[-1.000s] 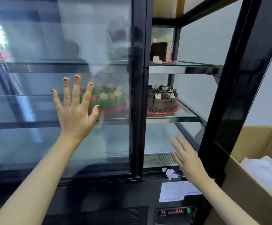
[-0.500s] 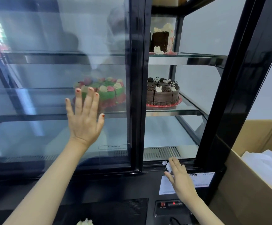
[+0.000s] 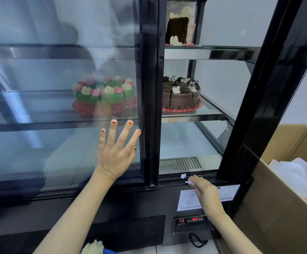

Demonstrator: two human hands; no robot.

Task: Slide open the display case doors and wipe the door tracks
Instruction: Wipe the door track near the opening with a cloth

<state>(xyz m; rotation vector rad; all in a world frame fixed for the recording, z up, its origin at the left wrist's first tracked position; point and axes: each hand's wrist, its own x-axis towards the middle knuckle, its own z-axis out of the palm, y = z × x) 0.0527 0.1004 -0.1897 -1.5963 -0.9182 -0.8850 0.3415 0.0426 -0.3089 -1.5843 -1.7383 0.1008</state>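
Note:
The display case's sliding glass doors (image 3: 57, 143) are stacked at the left, their black frames (image 3: 147, 107) meeting near the middle, so the right bay stands open. My left hand (image 3: 115, 154) lies flat on the glass with fingers spread, just left of the frames. At the bottom of the open bay runs the black door track (image 3: 209, 177). My right hand (image 3: 205, 189) rests on the track with its fingertips closed over a small white tissue wad (image 3: 183, 176), part of which sticks out to the left.
A chocolate cake (image 3: 181, 94) and a cut cake slice (image 3: 179, 30) sit on shelves in the open bay; a green and pink cake (image 3: 105, 96) is behind the glass. A cardboard box (image 3: 286, 180) holding white wrapping stands at the right. A control panel (image 3: 193, 219) is below the track.
My left hand has slid down and to the right across the glass. My right hand dropped from inside the bay to the track and closed over the tissue.

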